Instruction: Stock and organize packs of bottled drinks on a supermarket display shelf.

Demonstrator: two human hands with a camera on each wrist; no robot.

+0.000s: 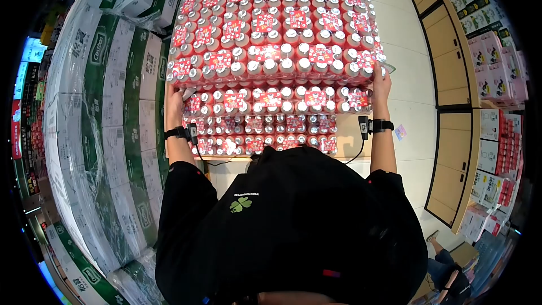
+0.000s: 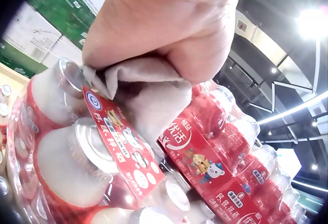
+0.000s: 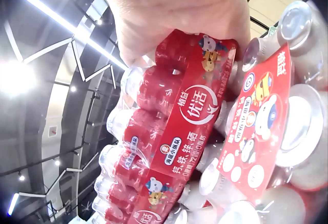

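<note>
While both hands clutch its ends, the shrink-wrapped bottle pack (image 1: 271, 59) lies atop the stacked packs (image 1: 262, 130). Left hand (image 1: 174, 101) grips its left end with a grey cloth (image 2: 154, 98); right hand (image 1: 381, 82) curls round its right end. Small white bottles fill it, foil-capped, banded in red labels. Left of the stack, green-and-white cartons (image 1: 113, 124) stand wrapped.

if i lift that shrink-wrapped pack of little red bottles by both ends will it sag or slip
The pack probably sags some: only film joins many small bottles. It looks heavy for its size, being full. The glossy wrap may slip, though the left hand and right hand clasp its ends.
</note>
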